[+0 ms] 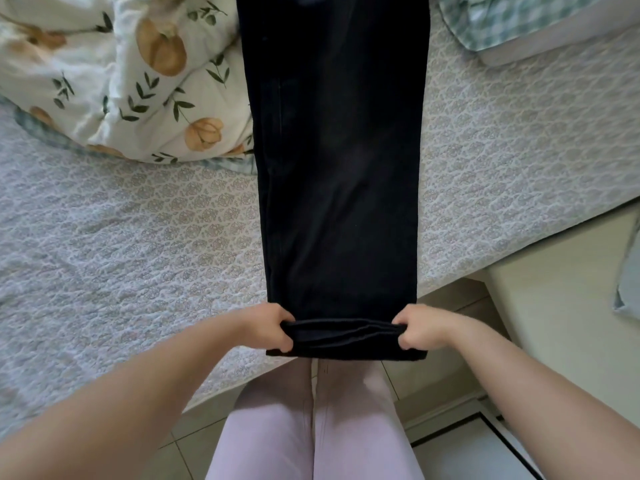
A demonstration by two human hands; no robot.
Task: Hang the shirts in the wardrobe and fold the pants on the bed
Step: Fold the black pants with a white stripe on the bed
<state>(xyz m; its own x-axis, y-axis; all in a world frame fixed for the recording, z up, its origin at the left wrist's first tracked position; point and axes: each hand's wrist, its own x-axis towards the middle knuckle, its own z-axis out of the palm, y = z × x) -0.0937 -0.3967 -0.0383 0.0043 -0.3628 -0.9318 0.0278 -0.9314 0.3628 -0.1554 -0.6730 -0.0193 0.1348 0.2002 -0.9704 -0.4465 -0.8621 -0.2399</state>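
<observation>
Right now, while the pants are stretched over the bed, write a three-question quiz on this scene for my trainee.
1. True or false: the black pants lie in a crumpled heap on the floor.
2. What grips the pants' near end? A) one hand only B) both hands C) neither hand
3. Fill in: left of the pants, on the bed's quilted cover, lies a bunched ____ duvet.
Key: 1 false, they lie stretched flat along the bed. 2 B, the left hand and right hand each grip a corner. 3 floral.
</observation>
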